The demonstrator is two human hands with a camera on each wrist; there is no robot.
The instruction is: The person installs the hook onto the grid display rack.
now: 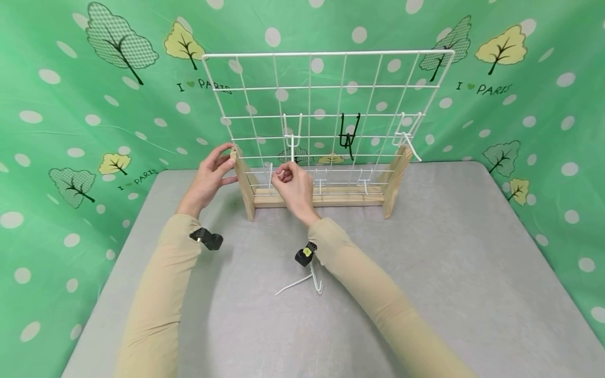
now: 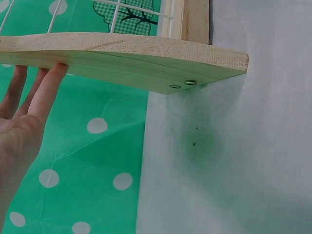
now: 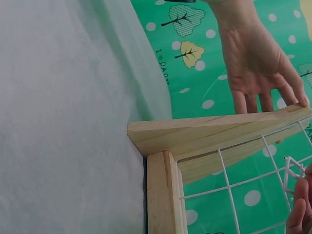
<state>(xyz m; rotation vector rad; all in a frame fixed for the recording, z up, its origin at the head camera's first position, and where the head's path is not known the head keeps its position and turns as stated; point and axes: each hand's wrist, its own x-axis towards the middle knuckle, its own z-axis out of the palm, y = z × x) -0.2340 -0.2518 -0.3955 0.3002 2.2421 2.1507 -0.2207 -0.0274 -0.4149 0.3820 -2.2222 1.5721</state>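
- Head view showed a small white bent-wire hook pinched in the right hand, low on the left part of a white wire grid panel standing in a pale wooden frame on the grey tabletop.
- That hook looked light, stiff and thin, likely slippery in the fingers; a fingertip pinch at its bend seemed the sensible hold.
- Right grip was narrow, thumb and fingers closed on the hook, wrist raised in front of the frame's base rail.
- Left hand rested with straight, spread fingers against the frame's left wooden upright; its grip held nothing, only steadying.
- Left wrist view showed the fingertips touching the upright's edge.
- Other white hooks and a black wire hook hung higher on the grid.
- One loose white wire hook lay on the tabletop under the right forearm.
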